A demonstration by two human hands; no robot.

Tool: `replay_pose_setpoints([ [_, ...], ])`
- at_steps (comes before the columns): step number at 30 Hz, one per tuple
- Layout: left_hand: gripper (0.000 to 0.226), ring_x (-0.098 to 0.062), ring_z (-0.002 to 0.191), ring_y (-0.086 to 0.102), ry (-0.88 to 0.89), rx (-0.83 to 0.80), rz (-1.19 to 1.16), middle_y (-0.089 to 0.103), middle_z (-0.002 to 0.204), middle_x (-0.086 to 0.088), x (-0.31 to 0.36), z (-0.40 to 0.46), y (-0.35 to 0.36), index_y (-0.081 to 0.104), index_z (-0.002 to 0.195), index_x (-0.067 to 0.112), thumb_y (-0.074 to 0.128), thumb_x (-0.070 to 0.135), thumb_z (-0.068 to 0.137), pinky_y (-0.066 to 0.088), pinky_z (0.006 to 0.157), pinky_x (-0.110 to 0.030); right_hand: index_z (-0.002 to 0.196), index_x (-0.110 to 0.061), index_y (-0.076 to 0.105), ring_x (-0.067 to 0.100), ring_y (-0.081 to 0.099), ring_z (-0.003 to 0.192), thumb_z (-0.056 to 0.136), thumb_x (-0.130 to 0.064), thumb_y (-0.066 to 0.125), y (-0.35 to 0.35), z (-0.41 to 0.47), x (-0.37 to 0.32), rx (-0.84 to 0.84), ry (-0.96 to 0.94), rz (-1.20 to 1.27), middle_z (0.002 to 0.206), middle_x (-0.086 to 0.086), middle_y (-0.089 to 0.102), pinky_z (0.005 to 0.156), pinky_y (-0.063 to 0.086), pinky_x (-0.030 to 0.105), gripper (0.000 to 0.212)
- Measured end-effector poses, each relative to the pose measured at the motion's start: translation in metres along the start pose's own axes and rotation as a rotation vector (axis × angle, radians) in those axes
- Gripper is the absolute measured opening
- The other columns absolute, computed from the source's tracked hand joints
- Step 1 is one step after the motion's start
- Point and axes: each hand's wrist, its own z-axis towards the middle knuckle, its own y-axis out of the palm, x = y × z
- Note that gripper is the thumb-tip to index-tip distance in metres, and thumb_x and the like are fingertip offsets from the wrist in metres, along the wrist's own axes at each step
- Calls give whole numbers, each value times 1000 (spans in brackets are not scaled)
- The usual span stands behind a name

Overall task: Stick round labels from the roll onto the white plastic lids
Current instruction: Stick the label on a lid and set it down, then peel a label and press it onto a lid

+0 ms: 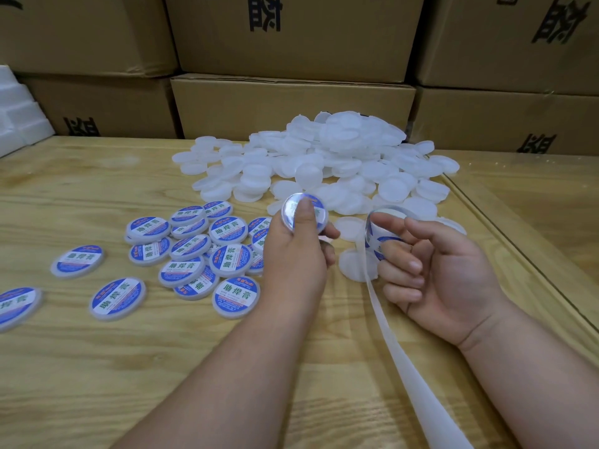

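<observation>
A light wooden bench (pixel 97 367) with visible grain fills the near and middle ground. At its right side a raised wooden edge strip (pixel 518 254) runs diagonally from far to near. Behind the bench, along the far side, brown cardboard boxes (pixel 291 105) are stacked in at least two rows, spanning from left to right; several carry large black printed characters. At the far left, just beside the boxes, white foam blocks (pixel 19 115) sit in a stepped stack on the bench's edge.
</observation>
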Motion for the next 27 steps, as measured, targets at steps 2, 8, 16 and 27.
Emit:
replay_pose_setpoints([
  [2, 20, -7, 48, 52, -62, 56, -73, 69, 68, 11, -1, 4, -1, 59, 96, 15, 49, 31, 105, 44, 46, -23, 104, -15, 73, 10, 23, 43, 79, -30, 60, 0, 0, -1, 34, -24, 2, 55, -3, 29, 39, 16, 21, 33],
  [8, 12, -7, 56, 61, -237, 200, -396, 72, 89, 0, -1, 14, -7, 64, 94, 13, 56, 4, 98, 49, 50, -23, 105, -14, 71, 10, 23, 43, 78, -30, 60, 2, 0, 0, 64, -27, -5, 55, -3, 29, 39, 17, 21, 33],
  [16, 24, -10, 52, 62, -290, 217, -650, 76, 84, 1, 1, 20, -10, 58, 117, 17, 43, 34, 108, 49, 48, -22, 99, -13, 71, 12, 23, 44, 79, -27, 63, 7, 1, 7, 138, -69, -146, 54, -1, 31, 37, 22, 23, 26],
  [27, 18, -9, 58, 59, -85, 50, -207, 72, 75, 5, -2, 6, -3, 64, 107, 27, 51, 17, 100, 47, 55, -22, 75, -26, 72, 2, 36, 43, 94, -13, 68, 8, 3, 26, 340, -454, -676, 53, -11, 45, 43, 33, 11, 23],
])
